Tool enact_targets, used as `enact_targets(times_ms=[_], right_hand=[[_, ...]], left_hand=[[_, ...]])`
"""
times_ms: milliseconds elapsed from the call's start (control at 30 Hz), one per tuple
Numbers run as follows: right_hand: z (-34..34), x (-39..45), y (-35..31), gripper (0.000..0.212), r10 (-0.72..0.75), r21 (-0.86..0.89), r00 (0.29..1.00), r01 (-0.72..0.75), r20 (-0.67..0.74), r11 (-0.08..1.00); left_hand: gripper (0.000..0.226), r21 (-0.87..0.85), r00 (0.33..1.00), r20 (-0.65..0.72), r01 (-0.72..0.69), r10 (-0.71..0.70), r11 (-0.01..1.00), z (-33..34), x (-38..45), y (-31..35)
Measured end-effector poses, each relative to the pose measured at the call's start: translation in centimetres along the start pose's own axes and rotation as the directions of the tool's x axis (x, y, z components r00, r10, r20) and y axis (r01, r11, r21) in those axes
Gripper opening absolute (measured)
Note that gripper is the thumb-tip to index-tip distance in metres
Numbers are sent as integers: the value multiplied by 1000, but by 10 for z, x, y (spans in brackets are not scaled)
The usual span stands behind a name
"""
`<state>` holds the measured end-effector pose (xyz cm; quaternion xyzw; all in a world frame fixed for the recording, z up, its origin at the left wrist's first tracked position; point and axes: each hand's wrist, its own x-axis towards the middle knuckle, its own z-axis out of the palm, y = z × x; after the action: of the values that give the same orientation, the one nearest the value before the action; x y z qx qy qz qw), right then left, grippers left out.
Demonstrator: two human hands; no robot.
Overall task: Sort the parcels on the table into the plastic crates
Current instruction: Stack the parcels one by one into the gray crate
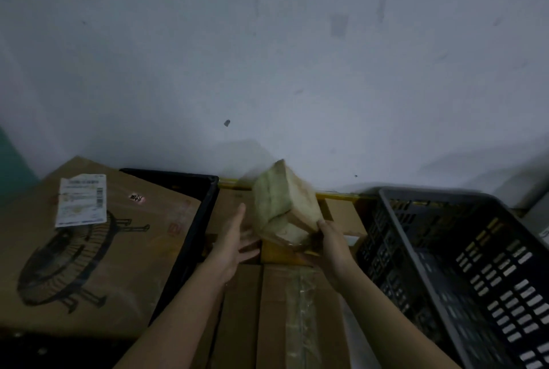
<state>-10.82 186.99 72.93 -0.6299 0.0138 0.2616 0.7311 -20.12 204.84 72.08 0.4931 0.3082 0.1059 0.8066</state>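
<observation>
A small taped cardboard parcel is tilted up on one corner above the table, blurred by motion. My right hand grips its lower right corner. My left hand is spread with straight fingers just left of the parcel, not touching it as far as I can see. Under both hands lie several flat brown parcels on the table. A black plastic crate stands at the left and holds a large fan carton. A grey slotted plastic crate stands at the right.
A pale wall rises straight behind the table. A yellow edge runs along the table's back. More small boxes sit between the held parcel and the grey crate. The fan carton bears a white shipping label.
</observation>
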Motion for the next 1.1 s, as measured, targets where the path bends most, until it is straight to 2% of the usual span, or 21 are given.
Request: enact_targets(times_ms=[100, 200, 267, 333, 433, 500, 633, 700, 767, 867, 1000, 1100], right_hand=[[-3, -20, 3, 32, 152, 253, 978, -184, 140, 950], [-10, -39, 8, 37, 180, 272, 938, -264, 297, 925], [-12, -48, 7, 38, 213, 216, 910, -302, 357, 928], [-12, -54, 5, 36, 231, 111, 903, -287, 362, 951], [-16, -59, 1, 35, 168, -144, 934, -128, 314, 981], [-24, -57, -4, 37, 101, -186, 965, -55, 244, 981], [-39, -56, -27, 38, -19, 39, 975, 11, 220, 999], [-44, -60, -35, 48, -110, -3, 964, 114, 242, 993], [-45, -65, -37, 64, -194, -125, 930, 243, 312, 962], [-46, -70, -34, 60, -284, -193, 884, 373, 371, 907], [-50, -71, -32, 53, -284, -79, 900, 326, 330, 942], [-50, -70, -31, 53, -280, -77, 904, 320, 322, 944]], left_hand=[[65, -212, 986, 130, 132, -106, 968, 1, -10, -12], [74, -267, 944, 322, 163, -71, 950, 10, -25, -24], [77, -347, 919, 392, 187, -39, 919, 19, -34, -25], [79, -385, 932, 363, 168, -18, 907, 26, -40, -23], [75, -396, 952, 305, 121, 6, 910, 28, -44, -18], [68, -359, 958, 284, 75, 33, 930, 26, -46, -12], [56, -176, 979, 193, -37, 71, 984, 26, -49, 5], [47, -53, 985, 129, -112, 118, 992, 30, -52, 12], [43, 42, 980, 86, -186, 182, 982, 35, -56, 17], [54, 190, 965, 89, -259, 247, 947, 40, -62, 22], [85, 260, 957, 148, -282, 250, 924, 37, -67, 30], [102, 289, 959, 167, -269, 229, 919, 33, -67, 35]])
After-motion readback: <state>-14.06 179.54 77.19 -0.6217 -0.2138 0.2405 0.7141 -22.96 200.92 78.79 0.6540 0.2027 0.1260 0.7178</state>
